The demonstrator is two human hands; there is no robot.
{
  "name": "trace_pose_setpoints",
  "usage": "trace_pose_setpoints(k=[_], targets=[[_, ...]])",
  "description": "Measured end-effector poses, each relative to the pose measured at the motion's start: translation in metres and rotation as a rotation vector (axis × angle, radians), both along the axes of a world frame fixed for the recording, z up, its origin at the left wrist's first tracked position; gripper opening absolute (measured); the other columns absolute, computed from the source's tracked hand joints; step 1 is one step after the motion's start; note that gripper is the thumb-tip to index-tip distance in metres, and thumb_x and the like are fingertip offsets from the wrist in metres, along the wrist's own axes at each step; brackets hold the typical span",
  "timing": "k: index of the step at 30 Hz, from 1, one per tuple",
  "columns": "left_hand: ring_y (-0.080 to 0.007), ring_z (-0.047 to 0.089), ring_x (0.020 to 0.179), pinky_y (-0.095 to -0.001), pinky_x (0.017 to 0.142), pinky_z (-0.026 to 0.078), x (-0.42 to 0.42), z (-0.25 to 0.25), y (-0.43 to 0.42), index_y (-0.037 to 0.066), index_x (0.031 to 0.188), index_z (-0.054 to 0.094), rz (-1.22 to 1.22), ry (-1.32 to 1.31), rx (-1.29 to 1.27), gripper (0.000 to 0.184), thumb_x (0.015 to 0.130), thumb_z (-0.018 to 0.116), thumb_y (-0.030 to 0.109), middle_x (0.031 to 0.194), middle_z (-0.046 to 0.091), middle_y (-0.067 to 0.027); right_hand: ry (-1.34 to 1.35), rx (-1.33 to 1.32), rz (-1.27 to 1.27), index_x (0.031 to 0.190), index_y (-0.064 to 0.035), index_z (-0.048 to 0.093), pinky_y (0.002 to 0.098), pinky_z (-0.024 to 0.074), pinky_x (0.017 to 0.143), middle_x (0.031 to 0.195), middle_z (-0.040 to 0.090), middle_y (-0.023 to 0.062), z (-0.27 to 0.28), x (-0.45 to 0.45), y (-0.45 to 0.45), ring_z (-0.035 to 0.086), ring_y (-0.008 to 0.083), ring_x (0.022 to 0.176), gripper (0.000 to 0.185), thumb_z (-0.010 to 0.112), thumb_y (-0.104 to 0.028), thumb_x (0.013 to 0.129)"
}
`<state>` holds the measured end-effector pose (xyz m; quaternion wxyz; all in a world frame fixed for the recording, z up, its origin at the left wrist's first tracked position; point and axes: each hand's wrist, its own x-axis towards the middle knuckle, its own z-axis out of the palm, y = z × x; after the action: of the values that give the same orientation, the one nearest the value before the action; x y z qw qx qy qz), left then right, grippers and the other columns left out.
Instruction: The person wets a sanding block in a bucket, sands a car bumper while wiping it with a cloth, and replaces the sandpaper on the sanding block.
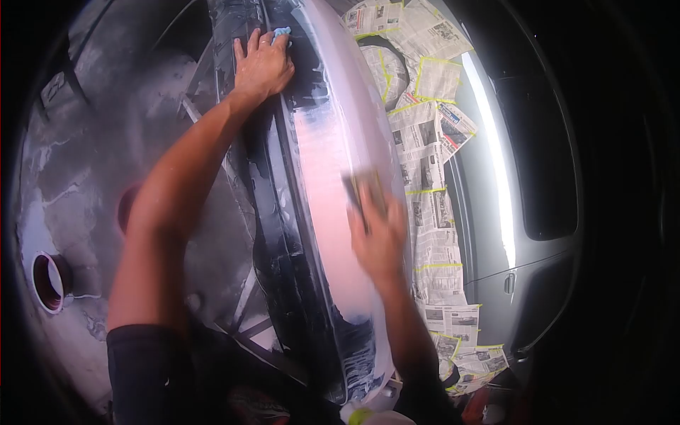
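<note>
A long curved car bumper runs from top to bottom in front of me, with a pale pink filler-like area on its face and black patches. My left hand rests on its dark upper part, fingers somewhat spread, with a crumpled light-blue cloth at the forefinger and thumb side. On the pink face, my right hand grips a flat brownish sanding block. Motion blurs both the block and the fingers. The block's underside, against the bumper, is hidden.
A stand with pale metal legs supports the bumper. To the right is a silver car, partly masked with newspaper and yellow-green tape. On the grey floor at left lies a round container with a pale rim.
</note>
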<state>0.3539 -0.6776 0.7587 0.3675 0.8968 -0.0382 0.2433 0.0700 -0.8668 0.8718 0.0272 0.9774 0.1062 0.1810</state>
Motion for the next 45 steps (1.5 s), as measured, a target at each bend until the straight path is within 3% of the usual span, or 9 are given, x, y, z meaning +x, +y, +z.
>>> trace_pose_setpoints(k=[3,6,15,18,25,28,34,37,45], targets=[[-0.042,0.03,0.146,-0.0668,0.118,0.017,0.0,-0.001,-0.005,0.009,0.142,0.05,0.005,0.019,-0.032,0.055,0.09,0.056,0.027,0.148,0.046,-0.0203,0.072,-0.156,-0.299,0.131,-0.007,0.064,0.0508,0.0491,0.091,0.125,0.056,0.0277,-0.009,-0.237,-0.039,0.059,0.0421,0.112,0.046,0.073,-0.018,0.087],[-0.0428,0.031,0.146,-0.0656,0.118,0.018,-0.002,0.004,-0.005,0.007,0.142,0.05,-0.008,0.017,-0.022,0.056,0.09,0.057,0.026,0.148,0.046,-0.0212,0.078,0.011,-0.272,0.134,-0.0047,0.059,0.0507,0.0467,0.091,0.122,0.055,0.0295,-0.017,-0.327,-0.061,0.056,0.0461,0.109,0.051,0.073,-0.017,0.087],[-0.0433,0.031,0.145,-0.0651,0.118,0.018,-0.006,0.007,-0.001,0.005,0.139,0.052,-0.012,0.02,-0.074,0.056,0.087,0.06,0.024,0.144,0.048,-0.0224,0.04,-0.057,0.049,0.128,-0.0046,0.065,0.0474,0.0478,0.088,0.107,0.059,0.0245,0.003,0.209,0.034,0.057,0.0397,0.098,0.045,0.07,-0.02,0.087],[-0.042,0.032,0.145,-0.0658,0.118,0.017,-0.006,0.008,-0.001,0.004,0.137,0.052,-0.006,0.016,-0.073,0.053,0.088,0.059,0.023,0.144,0.049,-0.021,0.008,-0.007,0.016,0.13,-0.0046,0.065,0.0473,0.0477,0.089,0.109,0.059,0.025,0.0,0.209,0.039,0.057,0.0401,0.1,0.046,0.071,-0.02,0.087],[-0.0426,0.029,0.146,-0.0653,0.119,0.016,-0.013,0.016,0.0,0.004,0.138,0.052,-0.025,0.058,-0.112,0.054,0.087,0.059,0.021,0.146,0.047,-0.0217,0.082,-0.132,-0.262,0.126,-0.0002,0.066,0.0555,0.0456,0.092,0.124,0.054,0.0325,-0.015,-0.26,-0.039,0.055,0.0483,0.109,0.048,0.076,-0.016,0.082],[-0.0432,0.028,0.147,-0.0643,0.12,0.015,-0.014,0.015,-0.001,0.004,0.138,0.052,-0.04,0.054,-0.108,0.056,0.085,0.062,0.02,0.147,0.046,-0.0229,0.103,-0.077,-0.197,0.125,0.0009,0.066,0.0577,0.0448,0.09,0.124,0.053,0.0336,-0.015,-0.25,-0.04,0.054,0.0494,0.108,0.049,0.077,-0.016,0.08],[-0.0432,0.027,0.147,-0.0649,0.119,0.014,-0.004,0.013,0.001,0.004,0.137,0.052,-0.043,0.07,-0.124,0.057,0.083,0.064,0.02,0.147,0.046,-0.0236,-0.024,-0.102,0.055,0.129,-0.006,0.066,0.049,0.0474,0.086,0.104,0.06,0.0232,0.001,0.164,0.034,0.057,0.04,0.096,0.046,0.072,-0.02,0.086],[-0.0429,0.028,0.147,-0.0648,0.12,0.014,-0.007,0.014,0.001,0.004,0.137,0.052,-0.024,0.064,-0.134,0.057,0.084,0.064,0.021,0.147,0.046,-0.0233,-0.001,-0.124,0.061,0.128,-0.0084,0.063,0.0491,0.0462,0.087,0.111,0.059,0.0267,-0.006,0.255,0.053,0.056,0.0426,0.099,0.041,0.066,-0.025,0.091],[-0.0407,0.027,0.148,-0.0649,0.119,0.016,-0.005,0.017,-0.002,0.01,0.145,0.046,0.0,0.133,0.01,0.059,0.089,0.059,0.023,0.149,0.045,-0.0189,0.067,-0.107,-0.285,0.13,-0.0005,0.064,0.0535,0.046,0.094,0.123,0.054,0.0305,-0.013,-0.238,-0.032,0.055,0.0476,0.111,0.05,0.075,-0.012,0.083]])
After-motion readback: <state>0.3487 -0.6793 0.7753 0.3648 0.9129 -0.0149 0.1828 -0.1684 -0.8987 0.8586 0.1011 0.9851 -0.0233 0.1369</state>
